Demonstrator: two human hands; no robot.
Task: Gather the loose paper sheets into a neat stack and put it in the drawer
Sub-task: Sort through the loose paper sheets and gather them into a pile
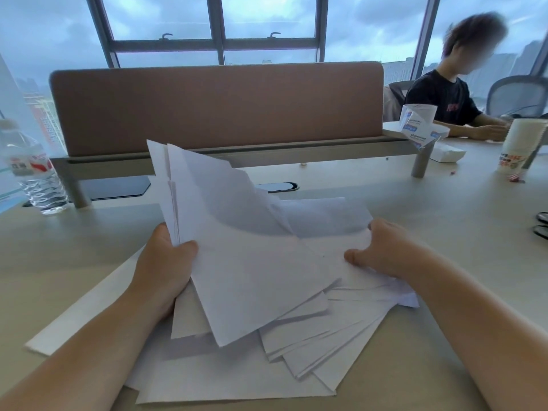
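Observation:
A messy pile of white paper sheets (255, 277) lies fanned out on the beige desk (444, 232) in front of me. My left hand (166, 259) grips the left edge of several sheets and tilts them up off the desk. My right hand (382, 247) rests on the right side of the pile, fingers curled over the sheets and pressing them down. More sheets (320, 345) spread out flat beneath, toward the near edge. One long sheet (77, 315) sticks out at the left. No drawer is in view.
A brown divider panel (216, 105) stands behind the pile. A plastic water bottle (35, 176) is at the far left. At the right are a paper cup (519, 146), a white box (447, 154) and a seated person (447, 96).

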